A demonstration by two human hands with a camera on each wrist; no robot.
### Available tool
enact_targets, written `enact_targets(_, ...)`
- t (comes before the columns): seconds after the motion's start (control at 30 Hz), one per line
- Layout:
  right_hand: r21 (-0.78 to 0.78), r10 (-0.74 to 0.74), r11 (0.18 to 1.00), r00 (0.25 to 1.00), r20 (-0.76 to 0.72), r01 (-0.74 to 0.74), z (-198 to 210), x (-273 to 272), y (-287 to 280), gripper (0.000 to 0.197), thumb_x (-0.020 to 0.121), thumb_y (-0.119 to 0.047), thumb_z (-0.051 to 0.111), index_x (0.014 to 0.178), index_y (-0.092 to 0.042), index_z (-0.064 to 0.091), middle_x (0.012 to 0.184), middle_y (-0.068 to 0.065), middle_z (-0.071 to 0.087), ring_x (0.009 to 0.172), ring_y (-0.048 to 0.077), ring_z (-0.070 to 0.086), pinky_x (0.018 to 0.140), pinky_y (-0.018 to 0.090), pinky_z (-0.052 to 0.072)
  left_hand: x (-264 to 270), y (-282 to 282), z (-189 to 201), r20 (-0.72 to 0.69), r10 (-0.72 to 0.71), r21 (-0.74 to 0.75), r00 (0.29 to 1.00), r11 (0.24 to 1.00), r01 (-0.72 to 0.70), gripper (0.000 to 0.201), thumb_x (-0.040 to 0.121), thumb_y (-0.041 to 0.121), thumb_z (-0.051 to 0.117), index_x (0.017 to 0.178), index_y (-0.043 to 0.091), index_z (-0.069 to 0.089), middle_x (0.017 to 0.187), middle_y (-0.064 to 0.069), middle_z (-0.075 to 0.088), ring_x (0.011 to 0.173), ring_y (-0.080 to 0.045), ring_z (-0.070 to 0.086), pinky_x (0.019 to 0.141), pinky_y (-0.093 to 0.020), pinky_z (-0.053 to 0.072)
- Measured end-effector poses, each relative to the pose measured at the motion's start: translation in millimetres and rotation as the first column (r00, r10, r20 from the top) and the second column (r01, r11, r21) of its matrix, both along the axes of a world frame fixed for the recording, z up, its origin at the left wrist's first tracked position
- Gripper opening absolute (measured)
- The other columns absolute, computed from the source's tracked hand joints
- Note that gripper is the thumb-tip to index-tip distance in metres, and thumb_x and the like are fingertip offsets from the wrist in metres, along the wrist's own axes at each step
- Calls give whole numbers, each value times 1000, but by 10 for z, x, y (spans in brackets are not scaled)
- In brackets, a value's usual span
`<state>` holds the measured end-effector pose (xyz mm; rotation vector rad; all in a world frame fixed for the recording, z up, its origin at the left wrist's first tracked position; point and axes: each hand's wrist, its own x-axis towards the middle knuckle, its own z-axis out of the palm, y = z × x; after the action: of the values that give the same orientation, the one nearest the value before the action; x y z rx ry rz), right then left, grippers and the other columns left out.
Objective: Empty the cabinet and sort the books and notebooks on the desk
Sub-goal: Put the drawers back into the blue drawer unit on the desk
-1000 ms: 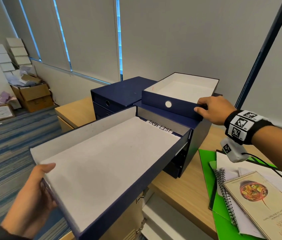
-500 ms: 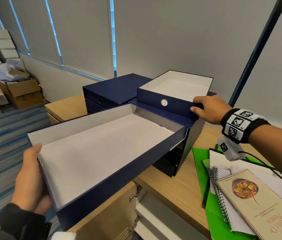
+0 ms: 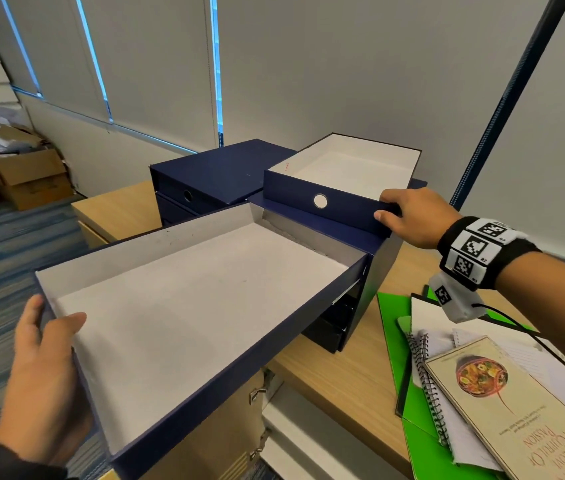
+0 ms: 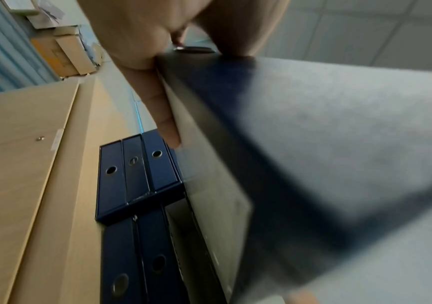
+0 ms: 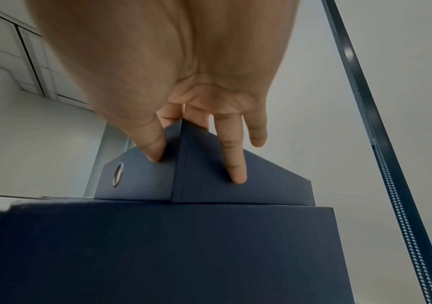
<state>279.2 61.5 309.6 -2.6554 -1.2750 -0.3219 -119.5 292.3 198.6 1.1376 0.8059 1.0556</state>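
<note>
My left hand (image 3: pixel 45 344) grips the near corner of a large empty navy drawer (image 3: pixel 187 306) with a white inside, thumb over its rim, and holds it out from the navy desk cabinet (image 3: pixel 371 299). In the left wrist view the fingers (image 4: pixel 162 115) curl under the drawer's wall (image 4: pixel 235 123). A second empty drawer (image 3: pixel 343 178) sits on top of the cabinet; my right hand (image 3: pixel 409 216) holds its front right corner, the thumb on the front face and fingers (image 5: pixel 233 160) on the side. A pile of books and notebooks (image 3: pixel 502 393) lies on green folders at the right.
A second navy cabinet (image 3: pixel 218 174) stands behind on the left, its closed drawers showing in the left wrist view. The wooden desk (image 3: pixel 343 375) runs under everything. Cardboard boxes (image 3: pixel 28 178) stand on the carpet at far left. A dark pole (image 3: pixel 509 91) rises behind the right hand.
The large drawer has slid back toward the cabinet, covering the "task list" sheet seen earlier. My left thumb has come over the drawer's rim. The right hand stays on the top drawer.
</note>
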Motion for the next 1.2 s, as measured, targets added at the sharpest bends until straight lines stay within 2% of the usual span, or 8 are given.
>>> enact_targets(0.1,13,-4,1000,1000,-1,4,-2,-3,0,24,98,-34,51,110,-14,58,86,2,56,80,23,51,69,30,38,169,-218,50,77,-25,-103,997,994,33,49,96,27,49,143,30,36,134,-10,56,95,-17,59,77,-37,50)
enact_targets(0.2,14,2,1000,1000,-3,-2,1,-6,-2,25,98,-33,51,111,-14,59,90,6,60,81,23,51,70,30,39,398,-506,112,96,-65,-180,993,980,81,52,100,39,47,146,45,24,120,5,58,99,-13,58,86,-39,48)
enact_targets(0.33,7,3,1000,1000,-14,-3,13,-8,-7,25,98,-34,50,112,-14,59,95,10,65,82,24,53,71,31,41,843,-738,89,37,-275,-171,961,946,277,79,83,61,51,143,62,0,152,1,39,128,-26,50,105,-58,40)
enact_targets(0.5,-15,-7,1000,999,-49,7,9,-4,3,28,97,-35,53,115,-15,59,88,1,58,81,20,52,69,28,38,1500,-688,117,-119,-495,-106,861,868,485,83,90,63,39,144,52,-23,162,-4,16,140,-31,36,101,-49,47)
enact_targets(0.63,-36,-12,999,998,-55,10,13,-43,35,29,95,-34,57,115,-14,60,97,7,66,81,18,51,70,26,35,2026,-729,236,-375,-610,-33,698,761,647,79,96,61,38,150,42,-16,164,0,-13,150,-30,9,120,-52,17)
enact_targets(0.93,-37,-63,997,995,-79,60,-4,-36,57,27,95,-34,56,114,-15,59,100,7,66,83,18,52,71,27,37,2634,-809,331,-431,-636,-37,640,721,692,81,103,31,41,150,28,-24,158,-6,-30,150,-34,0,121,-53,10)
enact_targets(1.07,-16,-91,996,992,-87,90,19,-126,55,27,95,-35,57,114,-16,59,99,7,67,81,19,53,69,27,38,2555,-762,345,-351,-645,-58,679,738,672,77,103,31,43,153,31,-16,162,-4,-21,151,-31,3,120,-51,11)
enact_targets(1.2,35,-111,993,993,37,110,-74,-542,-2,26,93,-43,56,108,-22,60,93,2,67,86,26,60,66,31,42,2249,-675,410,-173,-652,-71,739,756,651,78,95,53,49,155,38,2,162,-3,19,143,-28,31,115,-50,30)
